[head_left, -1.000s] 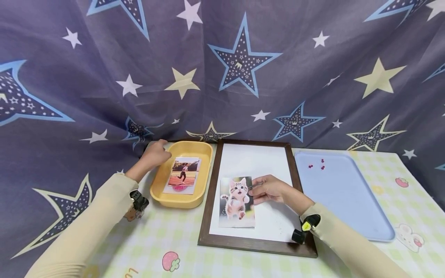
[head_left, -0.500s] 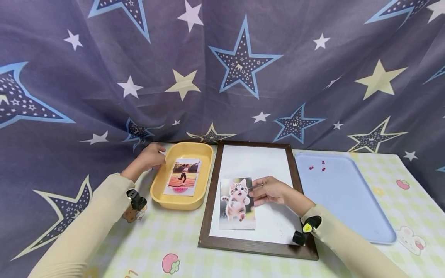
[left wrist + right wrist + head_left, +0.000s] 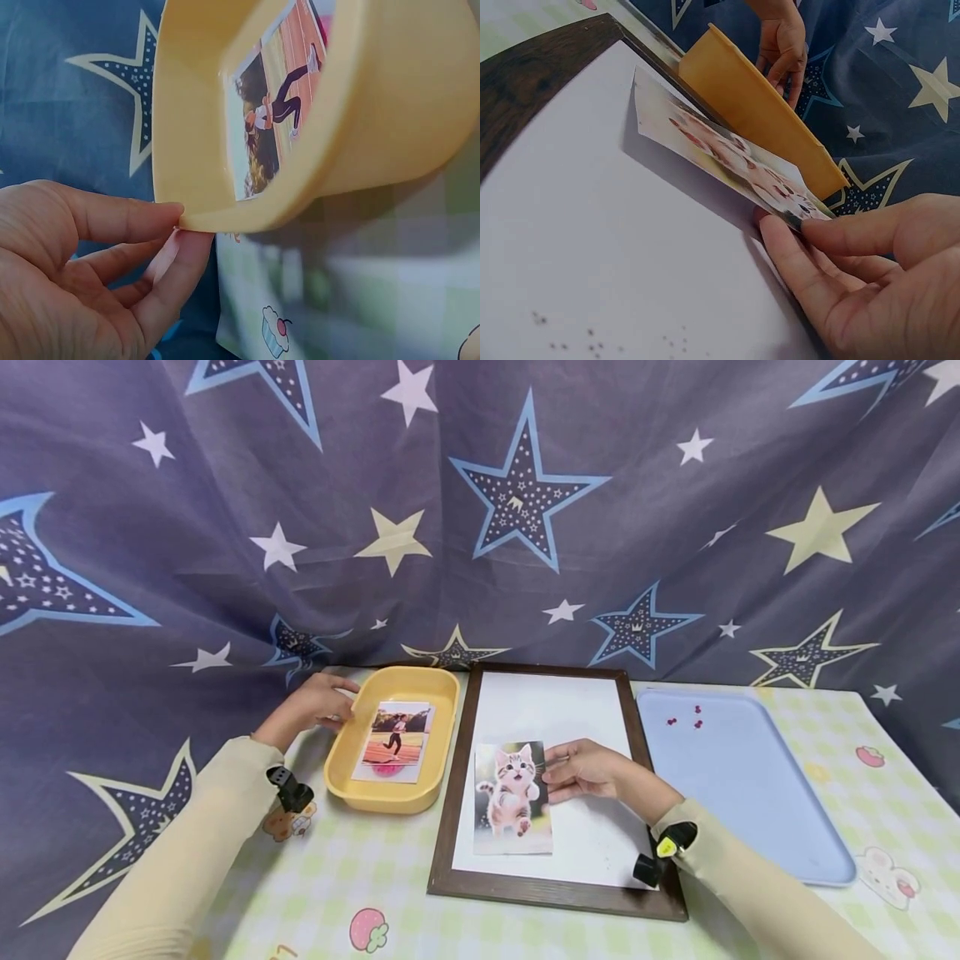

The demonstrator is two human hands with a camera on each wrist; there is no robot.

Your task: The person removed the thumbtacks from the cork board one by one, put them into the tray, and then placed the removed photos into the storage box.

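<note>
My right hand (image 3: 585, 768) pinches the right edge of a kitten photo (image 3: 512, 802) between thumb and fingers. The photo is over the white board (image 3: 592, 852) with a dark brown frame; in the right wrist view the photo (image 3: 712, 146) tilts up off the white surface, its shadow below. On the left, my left hand (image 3: 313, 700) is at the rim of a yellow plastic basin (image 3: 339, 777). The left wrist view shows its thumb and finger pinching the rim (image 3: 225, 223). Inside the basin lies a photo of a runner (image 3: 395, 735), partly covering another picture.
A light blue tray (image 3: 750, 793) stands right of the framed board, with several red push pins (image 3: 697, 723) near its back. A checked cloth (image 3: 420, 902) covers the table. A dark star-patterned curtain (image 3: 480, 593) hangs right behind everything.
My left hand has moved down and left along the basin's rim, from its back corner to its left side. The right hand and the kitten photo have hardly moved.
</note>
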